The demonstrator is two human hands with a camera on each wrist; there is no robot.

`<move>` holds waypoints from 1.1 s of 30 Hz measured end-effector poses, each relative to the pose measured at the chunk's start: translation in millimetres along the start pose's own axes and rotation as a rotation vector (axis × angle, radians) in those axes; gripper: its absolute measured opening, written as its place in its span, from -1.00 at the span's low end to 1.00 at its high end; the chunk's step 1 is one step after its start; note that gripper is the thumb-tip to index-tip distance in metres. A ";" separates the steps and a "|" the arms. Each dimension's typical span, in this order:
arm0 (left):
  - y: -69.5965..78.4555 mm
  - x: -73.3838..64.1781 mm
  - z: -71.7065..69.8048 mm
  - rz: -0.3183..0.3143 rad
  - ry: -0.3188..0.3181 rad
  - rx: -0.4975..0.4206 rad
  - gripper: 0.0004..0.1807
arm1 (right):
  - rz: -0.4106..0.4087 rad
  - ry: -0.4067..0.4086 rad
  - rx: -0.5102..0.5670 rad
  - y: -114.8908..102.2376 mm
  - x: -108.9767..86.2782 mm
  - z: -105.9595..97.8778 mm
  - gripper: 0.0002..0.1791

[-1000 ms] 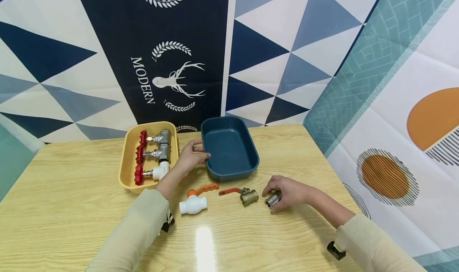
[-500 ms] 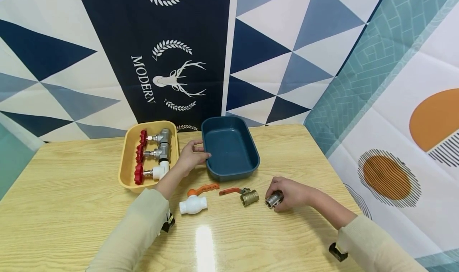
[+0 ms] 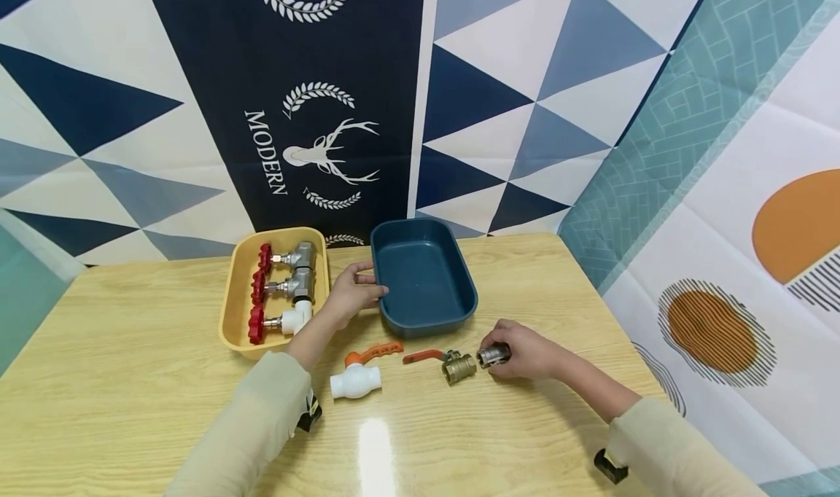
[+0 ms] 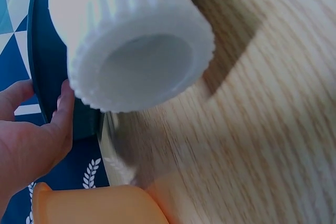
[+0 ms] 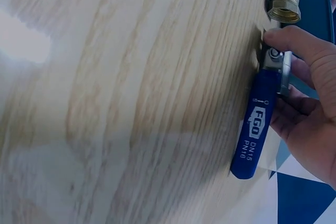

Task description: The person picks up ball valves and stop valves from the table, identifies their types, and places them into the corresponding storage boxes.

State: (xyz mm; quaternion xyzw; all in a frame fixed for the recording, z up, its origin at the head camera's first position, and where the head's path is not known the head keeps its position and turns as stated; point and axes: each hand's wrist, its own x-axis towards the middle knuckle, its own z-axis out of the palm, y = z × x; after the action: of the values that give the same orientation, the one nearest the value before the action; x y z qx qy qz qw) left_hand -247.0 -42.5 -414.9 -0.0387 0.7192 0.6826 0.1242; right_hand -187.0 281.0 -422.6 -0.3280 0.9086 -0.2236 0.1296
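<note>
Blue-levered ball valve [image 3: 496,355] in right hand [image 3: 530,353], just beside brass ball valve [image 3: 459,368]; thumb and fingers pinch metal body. Likely dense, rigid, slick; body probably surer hold than lever, which may swivel. Left hand [image 3: 352,293] clamped on dark-blue tray [image 3: 429,330] wall.

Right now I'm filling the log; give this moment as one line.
left hand: holds blue bin; right hand: holds silver valve; yellow bin: three red-wheeled valves; table: brass valve, white valve
</note>
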 end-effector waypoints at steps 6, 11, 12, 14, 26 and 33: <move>1.2 -2.4 0.1 -0.001 0.007 0.005 -0.30 | 0.015 0.049 -0.011 1.1 4.7 1.0 -0.73; 0.4 -1.1 -0.5 -0.009 0.005 0.005 -0.28 | 0.039 0.069 -0.001 1.9 6.0 -0.5 -0.72; 0.1 -0.9 -0.6 -0.007 0.003 0.005 -0.29 | 0.045 0.075 0.006 2.3 6.0 -0.5 -0.72; 0.2 -0.1 -0.9 -0.009 0.003 0.003 -0.29 | 0.052 0.094 0.020 2.7 6.1 -0.8 -0.70; 1.5 1.8 -0.8 -0.014 0.001 0.010 -0.30 | 0.159 0.232 0.065 -2.6 10.7 -15.0 -0.67; 0.0 1.9 -1.8 -0.022 -0.006 0.009 -0.29 | 0.200 0.272 0.063 -10.4 12.7 -24.1 -0.67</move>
State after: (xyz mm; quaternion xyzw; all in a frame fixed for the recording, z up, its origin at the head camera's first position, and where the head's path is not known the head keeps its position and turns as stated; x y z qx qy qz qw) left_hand -249.1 -44.0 -415.3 -0.0440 0.7213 0.6781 0.1337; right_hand -200.2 273.3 -397.7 -0.1984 0.9384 -0.2803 0.0374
